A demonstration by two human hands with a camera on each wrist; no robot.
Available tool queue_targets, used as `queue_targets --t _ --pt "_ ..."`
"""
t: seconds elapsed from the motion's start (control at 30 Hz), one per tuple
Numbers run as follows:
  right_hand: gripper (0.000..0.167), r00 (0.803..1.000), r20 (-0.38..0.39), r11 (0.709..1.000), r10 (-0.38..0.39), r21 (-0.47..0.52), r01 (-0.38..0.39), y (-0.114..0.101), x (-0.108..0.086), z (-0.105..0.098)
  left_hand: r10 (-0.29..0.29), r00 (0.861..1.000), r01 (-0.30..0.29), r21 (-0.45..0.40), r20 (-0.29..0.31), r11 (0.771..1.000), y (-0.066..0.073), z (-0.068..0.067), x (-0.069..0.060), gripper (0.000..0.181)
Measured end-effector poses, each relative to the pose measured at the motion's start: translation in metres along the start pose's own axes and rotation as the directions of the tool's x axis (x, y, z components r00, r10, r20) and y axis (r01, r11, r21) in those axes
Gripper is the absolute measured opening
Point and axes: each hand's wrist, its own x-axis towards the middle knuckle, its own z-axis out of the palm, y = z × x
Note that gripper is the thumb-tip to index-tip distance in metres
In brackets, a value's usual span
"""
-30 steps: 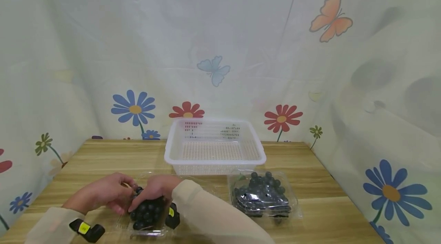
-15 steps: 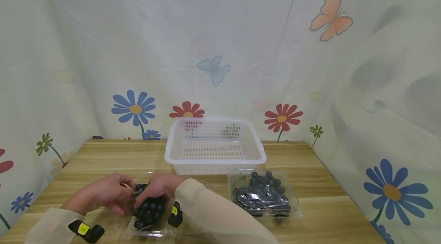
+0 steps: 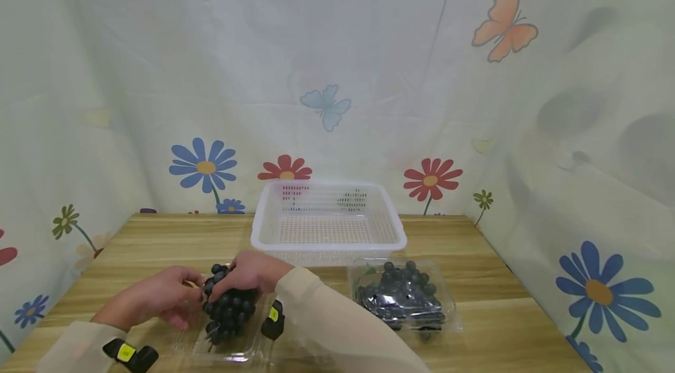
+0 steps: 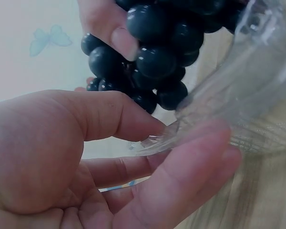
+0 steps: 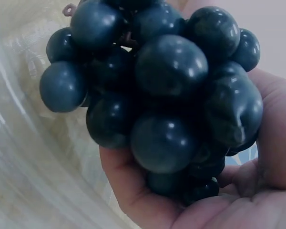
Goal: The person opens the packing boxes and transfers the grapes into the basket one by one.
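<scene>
A bunch of dark grapes [image 3: 232, 311] is held by my right hand [image 3: 255, 272], whose thumb and fingers wrap round it from above. In the right wrist view the grapes [image 5: 169, 67] fill the palm, clear of the plastic wall beside them. Below the bunch stands a clear plastic punnet [image 3: 248, 355] at the table's left front. My left hand [image 3: 166, 297] pinches the punnet's edge between thumb and fingers, as the left wrist view shows at the plastic rim [image 4: 162, 140].
A white perforated basket [image 3: 329, 247] stands at the back middle of the wooden table [image 3: 179, 238]. To the right lies a second clear punnet [image 3: 448, 308] with dark grapes [image 3: 403, 291] inside. A printed curtain [image 3: 337, 39] surrounds the table.
My right hand has lifted the grape bunch up and slightly to the right, out of the punnet. The left hand has stayed at the punnet's edge.
</scene>
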Motion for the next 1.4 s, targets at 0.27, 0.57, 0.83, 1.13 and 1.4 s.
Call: queue_targets --t 0.27,0.57,0.83,1.13,1.4 --pt "0.034 1.000 0.019 0.997 -0.024 0.073 0.022 0.005 -0.006 -0.012 -0.021 0.999 0.021 0.011 -0.027 1.000 0.002 0.001 -0.001 0.035" --pt "0.035 0.999 0.019 0.986 -0.033 0.163 0.029 0.008 -0.009 -0.019 -0.031 0.999 0.032 0.022 -0.038 0.999 0.004 0.003 -0.003 0.039" --pt "0.042 1.000 -0.006 0.982 -0.023 0.189 0.024 0.006 -0.014 -0.026 -0.034 0.998 0.035 0.024 -0.043 0.999 0.004 0.003 -0.004 0.039" --pt "0.035 0.998 0.006 0.973 -0.064 0.224 0.061 0.007 -0.015 -0.034 -0.036 0.998 0.037 0.020 -0.049 0.999 0.003 0.004 -0.003 0.040" --pt "0.034 0.997 0.015 0.958 -0.076 0.279 0.069 0.009 -0.015 -0.038 -0.042 0.998 0.044 0.029 -0.056 0.999 -0.001 0.002 0.002 0.040"
